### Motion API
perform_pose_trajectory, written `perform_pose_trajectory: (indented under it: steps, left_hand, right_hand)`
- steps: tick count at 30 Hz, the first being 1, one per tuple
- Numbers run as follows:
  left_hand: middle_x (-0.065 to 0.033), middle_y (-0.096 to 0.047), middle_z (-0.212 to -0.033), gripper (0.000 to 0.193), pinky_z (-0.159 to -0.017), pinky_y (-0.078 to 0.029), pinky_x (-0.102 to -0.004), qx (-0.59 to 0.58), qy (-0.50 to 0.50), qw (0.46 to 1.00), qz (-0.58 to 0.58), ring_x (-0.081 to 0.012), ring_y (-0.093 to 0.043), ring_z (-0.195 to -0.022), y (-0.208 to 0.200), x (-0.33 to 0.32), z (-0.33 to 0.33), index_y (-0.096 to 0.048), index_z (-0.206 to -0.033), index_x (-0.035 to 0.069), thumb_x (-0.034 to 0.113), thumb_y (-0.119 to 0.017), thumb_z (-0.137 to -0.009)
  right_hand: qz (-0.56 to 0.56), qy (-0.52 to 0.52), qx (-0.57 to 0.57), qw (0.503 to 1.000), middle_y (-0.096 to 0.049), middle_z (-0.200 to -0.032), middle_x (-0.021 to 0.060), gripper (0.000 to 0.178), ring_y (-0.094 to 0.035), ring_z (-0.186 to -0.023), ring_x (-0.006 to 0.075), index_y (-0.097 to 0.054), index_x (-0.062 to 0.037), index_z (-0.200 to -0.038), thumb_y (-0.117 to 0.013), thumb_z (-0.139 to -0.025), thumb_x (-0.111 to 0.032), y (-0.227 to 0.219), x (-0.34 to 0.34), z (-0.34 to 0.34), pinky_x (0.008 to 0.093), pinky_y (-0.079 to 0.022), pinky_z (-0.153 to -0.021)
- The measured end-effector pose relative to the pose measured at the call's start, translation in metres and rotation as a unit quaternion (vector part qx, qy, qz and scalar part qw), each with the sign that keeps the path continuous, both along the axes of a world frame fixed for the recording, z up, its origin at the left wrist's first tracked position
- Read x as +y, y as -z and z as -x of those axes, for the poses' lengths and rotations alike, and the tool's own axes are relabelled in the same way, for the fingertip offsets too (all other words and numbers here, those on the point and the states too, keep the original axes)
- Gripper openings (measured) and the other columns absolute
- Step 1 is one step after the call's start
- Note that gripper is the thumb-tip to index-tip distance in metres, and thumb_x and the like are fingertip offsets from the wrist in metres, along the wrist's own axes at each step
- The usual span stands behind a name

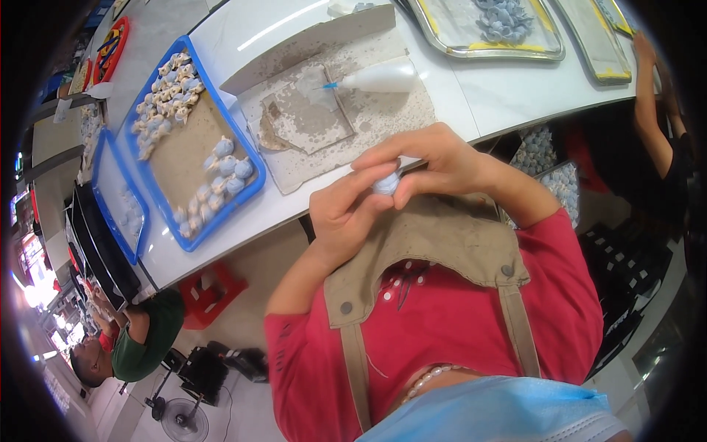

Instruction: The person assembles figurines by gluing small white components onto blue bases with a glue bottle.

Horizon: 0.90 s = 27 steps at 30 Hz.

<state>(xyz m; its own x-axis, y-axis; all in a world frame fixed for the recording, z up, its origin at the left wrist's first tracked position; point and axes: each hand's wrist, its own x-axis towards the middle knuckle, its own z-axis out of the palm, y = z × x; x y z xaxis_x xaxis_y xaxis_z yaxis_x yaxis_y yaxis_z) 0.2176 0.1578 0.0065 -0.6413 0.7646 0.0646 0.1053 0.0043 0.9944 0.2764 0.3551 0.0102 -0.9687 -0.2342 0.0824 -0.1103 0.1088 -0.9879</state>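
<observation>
A small rounded light-blue piece (pixel 386 183), perhaps a figurine part, is pinched between my two hands in front of my apron. My left hand (pixel 340 210) is closed around its left side, with thumb and fingers touching it. From the right, the curled fingers and thumb of my right hand (pixel 440 166) grip the same piece. My fingers hide much of it. Just beyond my hands lies a stained cardboard sheet (pixel 294 168). A translucent squeeze bottle (pixel 379 76) with a blue nozzle rests on its side there.
To the left, a blue-rimmed tray (pixel 216 92) holds several small blue-and-cream figurines (pixel 177 87). Another blue tray (pixel 140 241) is beyond it. Metal trays (pixel 508 54) stand at the far right, one with grey-blue pieces. Co-workers sit at both sides; a red stool (pixel 213 295) is lower left.
</observation>
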Motion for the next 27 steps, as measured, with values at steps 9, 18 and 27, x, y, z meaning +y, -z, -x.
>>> perform_pose_trajectory:
  steps: [9, 18, 27]
  left_hand:
    - [-0.0107, -0.069, -0.091, 0.024, -0.069, -0.049, -0.0244, 0.016, 0.011, 0.999, -0.028, -0.0165, -0.066, -0.078, -0.006, 0.004, -0.005, -0.066, -0.101, 0.003, 0.002, -0.067, -0.077]
    - [-0.0104, -0.068, -0.088, 0.025, -0.065, -0.049, -0.0249, 0.013, 0.046, 0.999, 0.024, -0.0164, -0.064, -0.070, -0.016, -0.007, 0.010, -0.067, -0.100, 0.005, 0.005, -0.068, -0.076]
    - [-0.0061, -0.068, -0.082, 0.027, -0.061, -0.046, -0.0219, 0.258, -0.315, 0.878, 0.253, -0.0050, -0.057, -0.067, -0.008, -0.105, 0.145, -0.067, -0.108, 0.005, 0.009, -0.067, -0.081]
  right_hand:
    - [-0.041, 0.040, 0.175, 0.983, -0.065, -0.102, 0.0149, 0.050, -0.064, -0.091, 0.0268, -0.059, 0.0015, -0.110, -0.071, -0.072, -0.029, 0.002, -0.002, -0.006, 0.0327, -0.052, -0.077]
    - [-0.048, 0.062, 0.193, 0.978, -0.065, -0.100, 0.0124, 0.048, -0.063, -0.088, 0.0257, -0.060, -0.0015, -0.111, -0.073, -0.073, -0.028, 0.007, -0.012, -0.004, 0.0322, -0.051, -0.075]
    - [-0.074, 0.177, 0.103, 0.976, -0.059, -0.116, 0.0172, 0.032, -0.054, -0.108, 0.0268, -0.056, 0.0029, -0.113, -0.061, -0.083, -0.006, -0.005, -0.003, 0.005, 0.0356, -0.040, -0.094]
